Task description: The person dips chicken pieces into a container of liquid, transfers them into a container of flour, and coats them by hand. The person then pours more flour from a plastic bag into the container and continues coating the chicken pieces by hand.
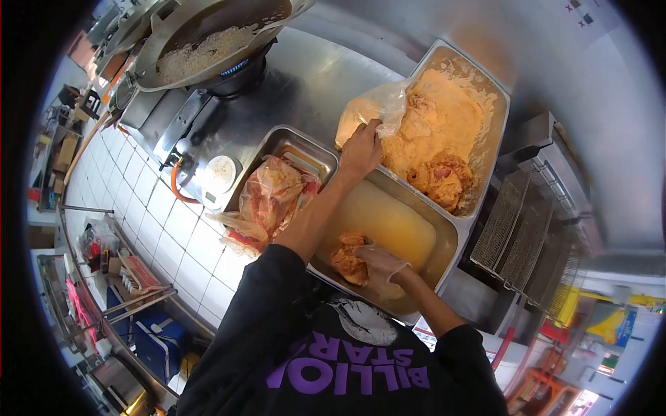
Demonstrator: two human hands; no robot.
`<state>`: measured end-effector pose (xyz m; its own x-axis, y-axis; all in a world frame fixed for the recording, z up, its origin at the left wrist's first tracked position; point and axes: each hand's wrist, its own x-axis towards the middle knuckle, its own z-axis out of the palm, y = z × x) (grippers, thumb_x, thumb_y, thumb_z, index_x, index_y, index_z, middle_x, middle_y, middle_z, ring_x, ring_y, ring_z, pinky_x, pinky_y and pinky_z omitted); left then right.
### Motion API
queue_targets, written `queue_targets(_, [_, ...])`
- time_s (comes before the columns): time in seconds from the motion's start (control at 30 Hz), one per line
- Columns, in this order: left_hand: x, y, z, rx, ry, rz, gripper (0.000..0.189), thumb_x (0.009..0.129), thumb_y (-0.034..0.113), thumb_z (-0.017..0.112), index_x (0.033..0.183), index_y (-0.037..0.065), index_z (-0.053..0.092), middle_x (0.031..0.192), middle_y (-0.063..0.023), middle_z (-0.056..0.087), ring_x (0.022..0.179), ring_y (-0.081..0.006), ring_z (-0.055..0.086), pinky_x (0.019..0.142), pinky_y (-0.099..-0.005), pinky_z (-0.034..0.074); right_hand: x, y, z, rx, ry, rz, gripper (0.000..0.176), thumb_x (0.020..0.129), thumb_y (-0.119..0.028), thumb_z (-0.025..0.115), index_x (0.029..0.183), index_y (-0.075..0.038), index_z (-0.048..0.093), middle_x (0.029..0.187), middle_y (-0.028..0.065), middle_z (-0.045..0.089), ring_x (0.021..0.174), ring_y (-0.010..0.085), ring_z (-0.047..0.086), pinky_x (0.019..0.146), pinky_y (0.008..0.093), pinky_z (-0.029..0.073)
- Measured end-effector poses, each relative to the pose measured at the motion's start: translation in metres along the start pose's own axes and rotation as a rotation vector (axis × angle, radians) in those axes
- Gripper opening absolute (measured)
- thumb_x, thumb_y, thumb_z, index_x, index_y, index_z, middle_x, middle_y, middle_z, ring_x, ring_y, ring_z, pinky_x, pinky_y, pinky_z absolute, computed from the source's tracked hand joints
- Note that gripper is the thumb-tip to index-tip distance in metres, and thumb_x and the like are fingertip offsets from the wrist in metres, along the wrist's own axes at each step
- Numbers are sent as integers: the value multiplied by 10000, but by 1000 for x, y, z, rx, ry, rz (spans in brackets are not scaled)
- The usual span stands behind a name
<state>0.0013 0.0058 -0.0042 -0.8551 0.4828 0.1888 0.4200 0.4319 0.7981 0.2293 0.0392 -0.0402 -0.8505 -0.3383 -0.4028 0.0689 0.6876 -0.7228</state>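
Your right hand (388,265) grips 1 coated meat piece (349,259); your left hand (362,148) holds a clear bag (366,109).
Nearest you, your gloved right fingers are narrowed around the piece at the near side of the liquid tray (451,239); I cannot tell whether it touches the liquid (378,215). Left of that, raw meat (274,187) sits in a steel tray (288,141). Beyond, your bare left fingers pinch the bag beside the powder tray (501,132). Farthest, a pan (149,66) holds bubbling oil (211,50).
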Motion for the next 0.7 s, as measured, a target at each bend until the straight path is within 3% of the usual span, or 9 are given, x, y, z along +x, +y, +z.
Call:
queue_targets(0.1, [1, -3, 3, -5, -3, 0, 276, 843, 126, 464, 1116, 105, 488, 973, -207, 559, 895, -401, 565, 783, -490, 454, -16, -17, -28, -110, 31, -100, 410, 747, -190, 572, 1134, -58, 543, 1139, 131, 560, 1087, 293, 511, 943, 398, 387])
queue_targets(0.2, [1, -4, 3, -19, -1, 7, 283, 845, 118, 458, 1126, 107, 483, 981, -210, 556, 904, -401, 564, 789, -489, 452, -33, -25, -39, 874, 191, 320, 382, 785, -204, 568, 1138, -61, 540, 1085, 92, 588, 1038, 260, 544, 875, 371, 435])
queue_targets(0.3, [1, -2, 1, -3, -23, -7, 287, 847, 112, 453, 1133, 107, 479, 988, -213, 553, 912, -403, 562, 794, -487, 452, -53, 27, -35, 1203, 256, 504, 352, 825, -191, 539, 1152, -62, 523, 1073, 71, 589, 1013, 227, 561, 845, 344, 462])
queue_targets(0.37, [1, -2, 1, -1, -22, -9, 287, 847, 115, 454, 1133, 107, 478, 994, -214, 552, 915, -404, 561, 795, -487, 451, -77, -15, -72, 1577, 549, 335, 361, 825, -168, 529, 1167, -56, 502, 1088, 74, 581, 995, 225, 573, 848, 345, 477])
queue_targets(0.47, [0, -3, 0, -11, -24, -4, 289, 848, 121, 453, 1135, 104, 478, 1002, -216, 550, 921, -406, 558, 799, -487, 449, -87, -36, -129, 1561, 593, 148, 372, 811, -114, 522, 1178, -61, 490, 1113, 75, 569, 1006, 225, 570, 892, 352, 467])
queue_targets(0.57, [-2, 2, -4, -20, -24, -7, 295, 849, 123, 450, 1141, 98, 478, 1008, -217, 549, 926, -406, 556, 804, -484, 447, -102, -13, -177, 1405, 746, 106, 379, 813, -92, 512, 1187, -46, 478, 1144, 87, 552, 1027, 228, 557, 917, 343, 446])
queue_targets(0.6, [-2, 4, -5, -16, -27, -22, 299, 850, 122, 447, 1146, 94, 477, 1010, -217, 548, 928, -405, 554, 806, -483, 446, -108, 32, -188, 556, 658, 132, 434, 801, -128, 519, 1224, -57, 457, 1128, 107, 564, 1042, 258, 541, 898, 335, 443])
queue_targets(0.67, [-1, -2, -2, -39, -17, 8, 307, 849, 116, 448, 1153, 88, 474, 1006, -218, 550, 931, -406, 552, 806, -482, 443, -99, 44, -208, -282, 509, 142, 490, 789, -164, 526, 1260, -68, 437, 1111, 128, 577, 1056, 288, 525, 879, 327, 439])
queue_targets(0.7, [0, -6, 0, -60, -10, 32, 314, 848, 109, 448, 1160, 82, 472, 1002, -220, 551, 935, -406, 549, 807, -482, 440, -92, 45, -215, -558, 241, 299, 503, 782, -176, 529, 1263, -63, 438, 1122, 144, 575, 1082, 297, 512, 900, 334, 425])
